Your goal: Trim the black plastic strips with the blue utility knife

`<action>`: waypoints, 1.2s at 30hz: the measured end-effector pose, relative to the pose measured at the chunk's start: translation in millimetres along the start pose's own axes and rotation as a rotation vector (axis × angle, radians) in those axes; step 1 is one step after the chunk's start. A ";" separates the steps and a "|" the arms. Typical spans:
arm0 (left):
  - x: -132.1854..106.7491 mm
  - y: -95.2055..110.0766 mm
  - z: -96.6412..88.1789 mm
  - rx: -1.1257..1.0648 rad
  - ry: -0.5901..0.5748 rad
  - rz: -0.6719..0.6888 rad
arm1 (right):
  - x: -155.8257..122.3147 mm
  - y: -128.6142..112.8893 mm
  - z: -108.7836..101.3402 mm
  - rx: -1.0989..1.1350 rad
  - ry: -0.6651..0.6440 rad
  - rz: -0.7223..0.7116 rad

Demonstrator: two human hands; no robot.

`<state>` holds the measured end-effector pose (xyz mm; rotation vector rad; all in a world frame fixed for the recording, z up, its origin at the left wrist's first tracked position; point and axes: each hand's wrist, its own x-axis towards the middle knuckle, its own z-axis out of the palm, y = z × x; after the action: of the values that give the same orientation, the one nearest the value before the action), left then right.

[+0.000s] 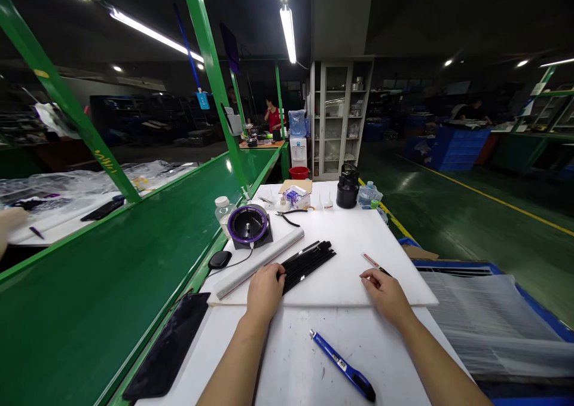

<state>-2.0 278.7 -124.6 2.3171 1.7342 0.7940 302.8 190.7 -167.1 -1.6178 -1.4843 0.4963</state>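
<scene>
A bundle of glossy black strips (pixel 309 262) lies slanted on a white foam sheet (pixel 350 232). My left hand (pixel 265 289) is at the near left end of the bundle, its fingers curled and closed on the strips. To the right, my right hand (pixel 384 293) rests over the foam with thumb and fingertips drawn together. Whatever may be between those fingertips is too small to make out. Just beyond its knuckles lies a slim red-and-white tool with a dark end (pixel 371 261). A blue utility knife (pixel 343 365) lies on the white tabletop between my forearms.
A pale roll (pixel 260 265) lies left of the strips. Behind are a purple-rimmed round device (pixel 247 224), pliers (pixel 290 217), a bottle (pixel 223 210) and a black canister (pixel 348 186). A green partition (pixel 179 238) borders the left; a blue-edged bin (pixel 488 310) stands right.
</scene>
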 end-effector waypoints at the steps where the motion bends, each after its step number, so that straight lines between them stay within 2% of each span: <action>1: 0.0 -0.1 0.3 -0.006 0.006 0.000 | 0.1 -0.2 -0.1 0.002 0.001 0.001; 7: -0.8 -2.3 0.2 -0.066 0.077 -0.006 | 0.5 -1.3 -0.2 0.039 0.005 0.003; 11: -2.1 1.5 -4.6 -0.122 0.162 0.073 | -0.1 -4.3 0.1 0.117 0.021 -0.006; 17: -12.2 26.0 -12.4 -0.258 0.293 0.407 | -3.5 -16.4 3.2 0.404 0.098 -0.052; 20: -18.7 38.4 -11.0 -0.314 0.294 0.572 | -3.0 -22.9 4.0 0.640 0.084 -0.061; 23: -22.1 46.8 -7.9 -0.342 0.260 0.667 | -1.5 -27.2 1.8 0.868 0.069 -0.054; 29: -23.8 52.5 -7.7 -0.333 0.218 0.693 | 0.6 -26.7 -6.2 1.177 0.106 -0.027; 36: -24.0 52.0 -11.6 -0.344 0.235 0.714 | 3.5 -24.2 -15.6 1.381 0.112 -0.004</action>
<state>31.9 237.3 -101.0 2.6526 0.6898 1.3841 301.1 187.1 -138.3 -0.5069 -0.6719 1.0769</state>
